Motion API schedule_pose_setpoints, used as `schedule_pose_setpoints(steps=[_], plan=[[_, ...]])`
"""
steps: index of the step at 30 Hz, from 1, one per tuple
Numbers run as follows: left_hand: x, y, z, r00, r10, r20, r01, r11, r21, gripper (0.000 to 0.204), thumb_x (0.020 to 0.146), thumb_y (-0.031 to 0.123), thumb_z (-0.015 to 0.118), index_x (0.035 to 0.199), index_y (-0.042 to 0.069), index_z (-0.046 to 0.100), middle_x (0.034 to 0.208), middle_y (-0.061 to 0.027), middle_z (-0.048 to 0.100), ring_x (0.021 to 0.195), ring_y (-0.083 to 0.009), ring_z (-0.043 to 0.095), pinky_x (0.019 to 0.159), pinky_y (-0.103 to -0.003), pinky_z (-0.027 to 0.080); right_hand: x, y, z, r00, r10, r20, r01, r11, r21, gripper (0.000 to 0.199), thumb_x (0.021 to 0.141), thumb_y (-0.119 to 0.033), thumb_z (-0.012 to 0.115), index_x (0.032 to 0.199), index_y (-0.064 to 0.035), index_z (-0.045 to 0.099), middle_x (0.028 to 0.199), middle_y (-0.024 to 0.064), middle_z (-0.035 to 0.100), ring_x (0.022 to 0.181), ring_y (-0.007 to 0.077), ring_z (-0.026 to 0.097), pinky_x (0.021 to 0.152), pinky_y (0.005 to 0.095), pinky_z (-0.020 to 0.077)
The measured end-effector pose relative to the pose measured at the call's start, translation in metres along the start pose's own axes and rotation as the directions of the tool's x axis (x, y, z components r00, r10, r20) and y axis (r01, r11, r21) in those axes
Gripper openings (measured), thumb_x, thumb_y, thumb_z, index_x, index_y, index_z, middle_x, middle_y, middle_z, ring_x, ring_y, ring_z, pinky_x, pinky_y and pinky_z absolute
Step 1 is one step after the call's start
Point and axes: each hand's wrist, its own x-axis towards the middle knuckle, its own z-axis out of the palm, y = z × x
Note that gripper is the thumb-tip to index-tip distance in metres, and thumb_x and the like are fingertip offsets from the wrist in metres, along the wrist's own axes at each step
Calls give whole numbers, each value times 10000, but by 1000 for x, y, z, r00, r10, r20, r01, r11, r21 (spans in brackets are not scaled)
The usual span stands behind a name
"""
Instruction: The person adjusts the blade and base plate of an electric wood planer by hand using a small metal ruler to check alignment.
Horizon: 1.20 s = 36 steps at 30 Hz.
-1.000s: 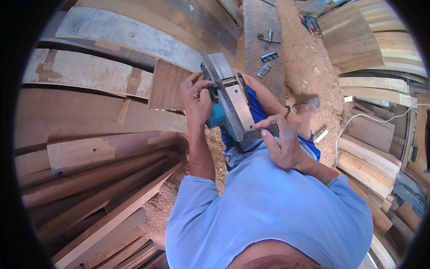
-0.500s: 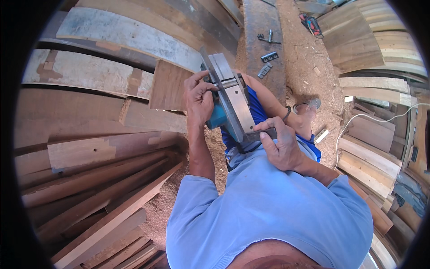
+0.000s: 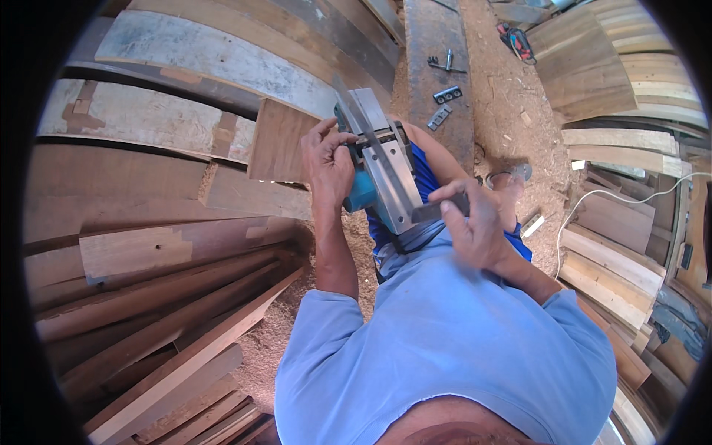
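Observation:
An electric planer (image 3: 361, 187) with a teal body rests upside down at my lap, its silvery sole facing up. My left hand (image 3: 328, 162) is closed on its left side, fingers and thumb near the cutter drum in the middle of the sole. My right hand (image 3: 476, 226) grips the short dark arm of an L-shaped metal square (image 3: 439, 210) near the sole's near end. The square's long thin blade runs up along the sole, partly smeared by motion. I cannot tell whether the blade touches the sole.
On a worn plank (image 3: 437, 33) ahead lie a T-shaped metal tool (image 3: 448, 63), a metal bar with round holes (image 3: 447, 95) and a small metal plate (image 3: 439, 116). A red and black tool (image 3: 515, 43) lies on sawdust. Stacked boards (image 3: 170, 126) flank both sides; a white cable (image 3: 586, 194) runs right.
My right hand has raised the square and shifted it a little up and right, so its blade has moved across the sole. My left hand stays on the planer, which has turned slightly.

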Motion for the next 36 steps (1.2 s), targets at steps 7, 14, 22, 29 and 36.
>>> schedule_pose_setpoints(steps=[7,14,22,29,36], plan=[[-4,-17,-1,999,1,53,6,991,-136,306,799,-4,554,1011,53,766,1366,-205,630,1270,-337,568,1107,-443,450,49,67,-26,978,34,-205,-78,975,-209,125,965,-57,637,1079,-10,658,898,205,717,823,360,724,764,427,552],[2,-29,5,954,-210,214,228,972,-61,523,867,176,702,1328,17,511,1307,-262,610,1244,-356,584,1050,-435,480,78,207,-40,923,376,-78,-374,926,46,154,940,-51,659,1086,-3,665,964,120,744,813,179,718,685,360,576],[8,-24,4,897,-307,319,383,900,-210,456,1020,220,628,1371,-1,439,1250,-194,594,1163,-239,578,1021,-381,471,58,310,-37,850,472,-233,-523,812,-261,372,941,-227,699,1225,9,651,1037,164,716,936,236,711,751,371,601],[4,-25,0,909,-287,302,373,883,-285,341,1099,218,495,1365,7,457,1222,-171,610,1155,-232,582,1035,-375,458,61,299,-38,849,480,-221,-524,712,-467,516,922,-322,679,1323,-1,625,1175,301,675,1119,489,641,1005,526,501],[4,-20,-4,916,-290,277,369,881,-297,311,1129,234,449,1343,12,491,1230,-148,606,1145,-213,566,1044,-360,441,134,262,-45,948,269,-172,-307,620,-722,477,937,-298,678,1384,-145,612,1288,226,636,1211,436,591,1010,531,485]])
